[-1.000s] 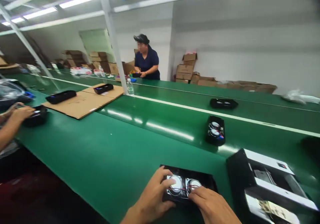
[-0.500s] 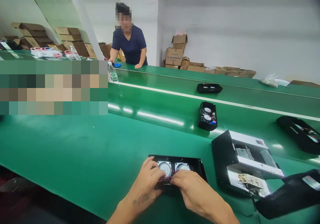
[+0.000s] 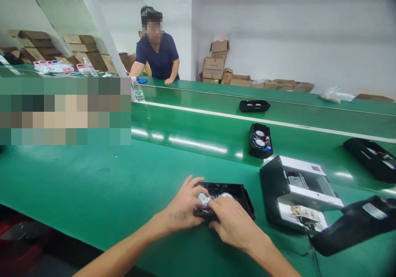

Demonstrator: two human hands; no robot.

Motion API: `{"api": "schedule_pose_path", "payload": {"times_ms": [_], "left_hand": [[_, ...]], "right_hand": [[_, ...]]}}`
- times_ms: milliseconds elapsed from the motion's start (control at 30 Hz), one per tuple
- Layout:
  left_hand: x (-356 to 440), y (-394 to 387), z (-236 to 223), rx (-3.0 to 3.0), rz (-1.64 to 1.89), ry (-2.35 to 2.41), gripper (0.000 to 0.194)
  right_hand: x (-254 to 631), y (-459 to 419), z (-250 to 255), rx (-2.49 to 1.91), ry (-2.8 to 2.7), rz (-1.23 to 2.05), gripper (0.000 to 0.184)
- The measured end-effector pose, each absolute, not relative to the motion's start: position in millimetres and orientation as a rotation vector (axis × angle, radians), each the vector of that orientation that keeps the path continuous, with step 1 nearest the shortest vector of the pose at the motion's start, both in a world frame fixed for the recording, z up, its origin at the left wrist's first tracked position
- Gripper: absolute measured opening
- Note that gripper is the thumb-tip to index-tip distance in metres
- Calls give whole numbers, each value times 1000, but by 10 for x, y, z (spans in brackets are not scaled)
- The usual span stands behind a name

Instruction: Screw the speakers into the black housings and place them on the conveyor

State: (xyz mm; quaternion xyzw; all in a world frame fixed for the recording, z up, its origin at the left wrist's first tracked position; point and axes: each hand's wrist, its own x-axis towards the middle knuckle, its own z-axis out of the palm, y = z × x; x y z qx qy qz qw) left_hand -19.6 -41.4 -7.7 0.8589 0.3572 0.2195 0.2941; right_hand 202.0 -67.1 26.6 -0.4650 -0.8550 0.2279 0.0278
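A black speaker housing [image 3: 238, 194] with two round silver drivers lies open side up on the green bench [image 3: 108, 178] in front of me. My left hand [image 3: 182, 207] grips its left end, fingers curled over the rim. My right hand [image 3: 230, 221] rests on top of the drivers, fingers bent and pressing on the red wires there. The fingertips hide what lies under them.
A black and white machine [image 3: 297, 192] stands right of the housing, with a black cover [image 3: 352, 225] beyond it. More black housings [image 3: 260, 141] [image 3: 254, 105] [image 3: 369, 157] lie on the belt. A person [image 3: 157, 56] leans on the far bench. Cardboard boxes [image 3: 216, 64] line the wall. A water bottle [image 3: 136, 89] stands mid-bench.
My view has swung right and down over the last second. Both hands have slid further onto the housing, and my right hand now covers more of the drivers.
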Motion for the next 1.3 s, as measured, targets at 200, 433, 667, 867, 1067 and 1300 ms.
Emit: {"api": "schedule_pose_path", "payload": {"times_ms": [200, 433, 667, 867, 1067, 1300], "left_hand": [[-144, 294, 239, 1877, 307, 1024, 65], [-174, 466, 260, 1817, 173, 1000, 75], [-157, 496, 295, 1828, 143, 997, 75], [-174, 514, 287, 1815, 122, 992, 77], [-156, 493, 275, 1763, 118, 1017, 72], [-151, 480, 274, 1705, 124, 1037, 70]], "right_hand": [[2079, 100, 530, -1352, -2611, 982, 23], [2121, 298, 471, -1284, -2653, 1029, 26], [2076, 294, 436, -1286, -2684, 956, 42], [2097, 292, 469, -1231, -2727, 911, 42], [2082, 277, 508, -1230, -2763, 885, 37], [2068, 283, 568, -1203, -2814, 864, 30]]}}
